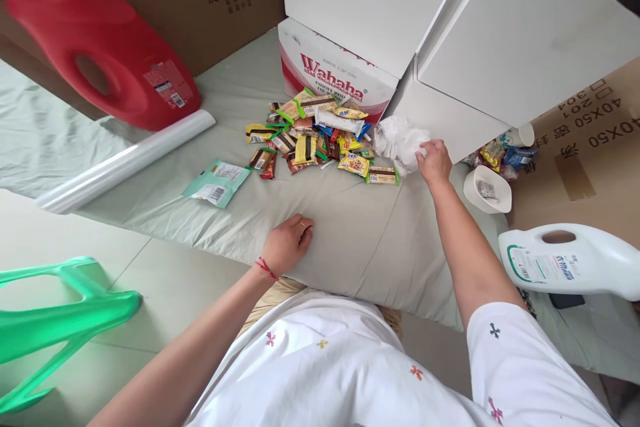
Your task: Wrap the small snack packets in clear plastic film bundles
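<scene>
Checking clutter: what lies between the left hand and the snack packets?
Head view: only bare pale cloth between the left hand and the snack packets; the right hand grips a plastic bag beside them.

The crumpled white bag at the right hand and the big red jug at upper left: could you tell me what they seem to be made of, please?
Crumpled white bag, gripped by the right hand: probably thin plastic film, translucent, with many fine shiny creases. Red jug: likely rigid moulded plastic, smooth and slightly glossy, with a moulded-in handle hole and a stuck-on label.
</scene>
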Available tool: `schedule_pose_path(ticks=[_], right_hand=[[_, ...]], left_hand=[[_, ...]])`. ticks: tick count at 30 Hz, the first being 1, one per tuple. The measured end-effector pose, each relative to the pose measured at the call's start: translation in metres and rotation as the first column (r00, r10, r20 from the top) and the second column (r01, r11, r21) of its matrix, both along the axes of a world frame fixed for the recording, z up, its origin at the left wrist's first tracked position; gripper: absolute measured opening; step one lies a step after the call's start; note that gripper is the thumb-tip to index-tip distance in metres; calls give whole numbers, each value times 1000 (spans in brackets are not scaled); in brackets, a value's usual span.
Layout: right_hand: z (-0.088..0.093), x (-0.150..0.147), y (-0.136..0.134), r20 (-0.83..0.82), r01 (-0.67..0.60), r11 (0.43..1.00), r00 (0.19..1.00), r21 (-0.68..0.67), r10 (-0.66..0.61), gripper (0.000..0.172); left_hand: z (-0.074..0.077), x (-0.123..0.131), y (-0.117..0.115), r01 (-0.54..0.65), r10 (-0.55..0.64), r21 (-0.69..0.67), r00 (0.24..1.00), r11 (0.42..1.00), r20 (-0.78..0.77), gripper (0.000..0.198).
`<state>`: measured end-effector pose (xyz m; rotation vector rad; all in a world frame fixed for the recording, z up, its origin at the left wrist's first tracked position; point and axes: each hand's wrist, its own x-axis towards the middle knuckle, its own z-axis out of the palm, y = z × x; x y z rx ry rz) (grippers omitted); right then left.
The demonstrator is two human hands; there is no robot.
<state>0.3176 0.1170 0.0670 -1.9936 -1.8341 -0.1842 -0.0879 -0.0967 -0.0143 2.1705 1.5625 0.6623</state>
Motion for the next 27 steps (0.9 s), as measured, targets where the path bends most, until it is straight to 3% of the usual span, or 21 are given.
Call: schedule_pose_path(ticks=[2, 6, 10, 13, 19, 23, 25, 27], right_hand=[[-1, 1, 4, -31, 54, 999, 998, 8, -54, 21], [-4, 13, -6, -99, 98, 990, 991, 104, -88, 23], [-8, 15, -14, -82, 57, 979, 996, 195, -42, 39], [-11, 8, -10, -71, 24, 990, 997, 142, -14, 47], [-15, -10, -6, -98, 45, 978, 995, 204, -25, 31], [-19, -18, -9, -62, -91, 990, 993, 112, 98, 34], [-21, -20, -11, -60, -96, 993, 993, 69, 100, 39], [-21, -21, -14, -68, -70, 997, 995, 32, 72, 32]], left_hand=[[0, 0, -1, 2, -2, 1, 1000, 1000, 10, 31], [0, -1, 0, 22, -22, -11, 999, 1000, 35, 30], [0, -2, 1, 19, -18, -15, 1000, 1000, 25, 30], [1, -1, 1, 20, -20, -16, 1000, 1000, 24, 30], [3, 1, 0, 19, -18, -4, 999, 1000, 29, 31], [1, 0, 0, 14, -14, -8, 1000, 1000, 24, 31], [1, -1, 0, 18, -17, -11, 1000, 1000, 16, 31], [1, -1, 0, 17, -17, -12, 1000, 1000, 13, 31]])
